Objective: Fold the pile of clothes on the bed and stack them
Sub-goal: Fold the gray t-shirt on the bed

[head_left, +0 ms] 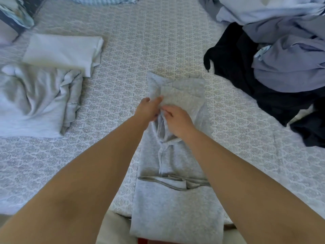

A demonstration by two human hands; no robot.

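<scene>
On the far left of the patterned grey-and-white bedspread (123, 50), a folded white cloth (61, 51) lies partly on a rumpled pale grey garment (35, 103). That lower piece is loosely bunched, so anything stacked on it would likely sit crooked and slide off.

In the middle lies the long heather-grey knit garment (175, 199), running from the near edge of the bed away from the person, its far end already turned back on itself. The left hand (149, 110) reaches to the edge of that turned-back flap, thumb and forefinger stretched out; whether it pinches cloth I cannot tell. Just beside it, the right hand (175, 118) has its fingers curled around a raised ridge of the grey knit. A bunched ridge like this could get trapped under the next fold and leave a lumpy bundle, and pulling it one-sidedly might drag the flap askew.

To the right, the unfolded pile of blue-grey and pale blue clothes (284, 64) rests on a black garment (246, 76), close enough that a trailing sleeve could snag.
</scene>
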